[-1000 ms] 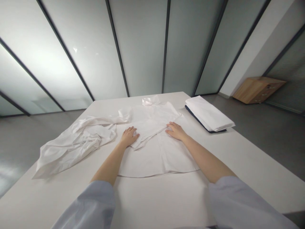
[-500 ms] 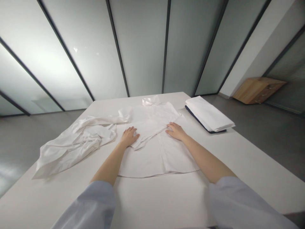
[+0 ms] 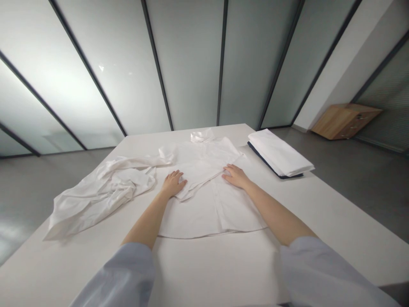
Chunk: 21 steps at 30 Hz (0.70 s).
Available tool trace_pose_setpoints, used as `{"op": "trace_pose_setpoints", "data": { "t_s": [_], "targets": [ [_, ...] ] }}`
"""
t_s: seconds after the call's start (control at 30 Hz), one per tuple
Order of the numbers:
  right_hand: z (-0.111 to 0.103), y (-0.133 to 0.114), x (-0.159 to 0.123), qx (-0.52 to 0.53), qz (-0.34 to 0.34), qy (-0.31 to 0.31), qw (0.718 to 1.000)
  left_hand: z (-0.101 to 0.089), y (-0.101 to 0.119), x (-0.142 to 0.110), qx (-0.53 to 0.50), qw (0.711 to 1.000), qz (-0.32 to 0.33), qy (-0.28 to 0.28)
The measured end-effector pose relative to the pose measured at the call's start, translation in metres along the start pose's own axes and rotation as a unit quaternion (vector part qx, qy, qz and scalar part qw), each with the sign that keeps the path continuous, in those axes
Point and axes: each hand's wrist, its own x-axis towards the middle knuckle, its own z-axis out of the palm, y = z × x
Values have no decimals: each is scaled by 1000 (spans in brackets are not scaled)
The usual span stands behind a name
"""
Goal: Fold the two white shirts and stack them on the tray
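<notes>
A white shirt point(image 3: 198, 213) lies spread on the table, its collar at the far end and its hem towards me. One sleeve is laid across its front from the right. My left hand point(image 3: 173, 183) rests flat at the shirt's left edge, beside the cuff, fingers stretched out. On the right edge of the shirt lies my right hand point(image 3: 235, 175), palm down with its fingers spread, touching the fabric near the crossing sleeve. Neither hand grips anything. The fabric under both palms is hidden.
A crumpled white garment point(image 3: 105, 192) lies to the left, meeting the shirt's far left side. At the right, folded white cloth point(image 3: 279, 152) sits on a dark folded piece point(image 3: 265, 161) near the edge of the white table point(image 3: 217, 268). A wooden cabinet point(image 3: 341, 120) stands on the floor beyond.
</notes>
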Motion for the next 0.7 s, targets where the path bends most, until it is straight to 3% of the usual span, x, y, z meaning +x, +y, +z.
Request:
{"op": "trace_pose_setpoints", "data": {
  "t_s": [0.53, 0.7],
  "targets": [
    [-3, -3, -2, -3, -6, 8, 1000, -1, -1, 0, -22, 1000, -3, 6],
    [-2, -3, -1, -8, -3, 4, 1000, -6, -2, 9, -129, 986, -93, 48]
  ]
}}
